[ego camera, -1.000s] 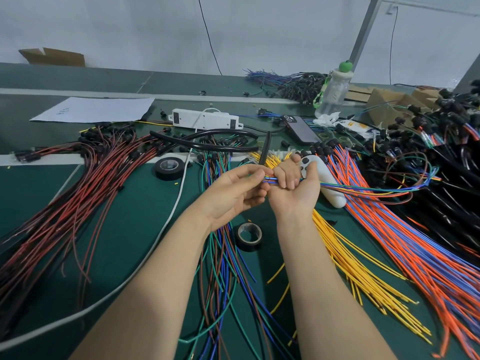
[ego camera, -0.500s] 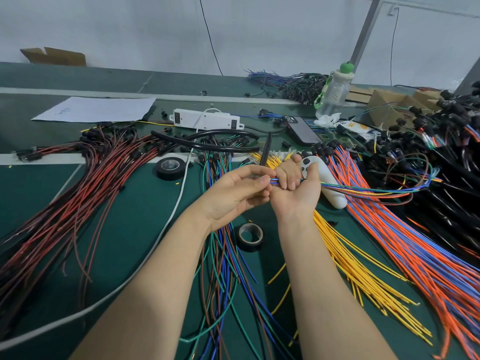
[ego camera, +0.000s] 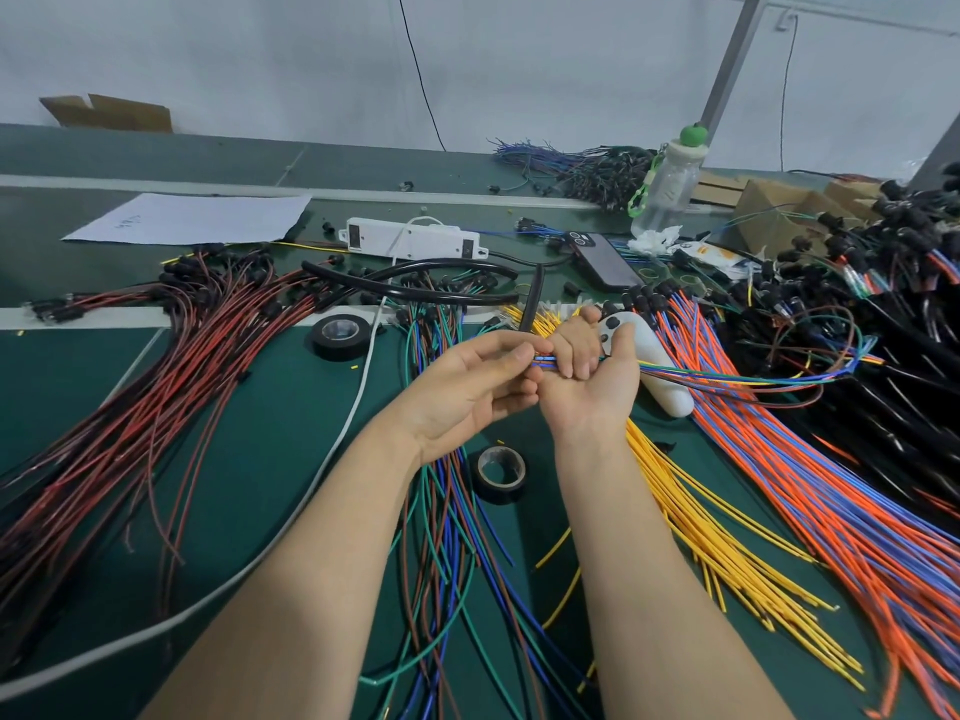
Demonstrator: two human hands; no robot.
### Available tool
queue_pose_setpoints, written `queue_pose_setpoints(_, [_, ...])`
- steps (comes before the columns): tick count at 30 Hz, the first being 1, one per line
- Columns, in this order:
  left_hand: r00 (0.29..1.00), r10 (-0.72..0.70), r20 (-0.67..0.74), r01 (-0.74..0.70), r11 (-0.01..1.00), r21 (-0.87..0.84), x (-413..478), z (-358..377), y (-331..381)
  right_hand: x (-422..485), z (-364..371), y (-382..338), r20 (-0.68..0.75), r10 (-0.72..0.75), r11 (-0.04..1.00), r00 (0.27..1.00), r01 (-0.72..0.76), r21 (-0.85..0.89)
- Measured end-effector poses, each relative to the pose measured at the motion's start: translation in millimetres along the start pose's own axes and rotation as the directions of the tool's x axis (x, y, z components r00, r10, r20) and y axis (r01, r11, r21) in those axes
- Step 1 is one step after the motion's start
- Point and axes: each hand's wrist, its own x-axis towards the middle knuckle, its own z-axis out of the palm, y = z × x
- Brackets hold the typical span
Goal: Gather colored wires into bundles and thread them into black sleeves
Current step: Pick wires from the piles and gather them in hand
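We lose the wire bundle [ego camera: 727, 379] inside the curled right hand [ego camera: 587, 387]. The near end of the black sleeve [ego camera: 532, 298] hides behind the left hand [ego camera: 467, 392]. Red wires [ego camera: 104, 449] run off the left edge (orange wires [ego camera: 857, 537] too, right). Writing on the paper [ego camera: 197, 218] is unreadable.

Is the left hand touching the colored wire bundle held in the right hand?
Touching. In the head view the left hand pinches the wire bundle at its end with thumb and forefinger, beside the right hand gripping it.
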Motion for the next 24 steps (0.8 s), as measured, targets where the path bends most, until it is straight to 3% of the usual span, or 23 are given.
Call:
queue_pose_setpoints(7, [0.998, -0.036, -0.044, 0.037, 0.999, 0.009, -1, -1, 4, 1, 1, -2, -0.011, -0.021, 0.998, 1.0, 0.02, -0.059])
queue_pose_setpoints(13, [0.987, -0.074, -0.145, 0.105, 0.969, 0.221, -2, -5, 9, 2, 0, -5, -0.043, -0.102, 0.97, 0.994, 0.09, -0.226])
queue_pose_setpoints(18, [0.986, 0.02, -0.168, 0.084, 0.803, 0.591, 5, -2, 9, 4, -2, -5, -0.054, -0.146, 0.938, 0.988, 0.121, -0.325])
queue_pose_setpoints(24, [0.977, 0.105, -0.186, 0.06, 0.698, 0.713, 8, 1, 7, 3, -3, -4, -0.074, -0.148, 0.909, 0.986, 0.107, -0.403])
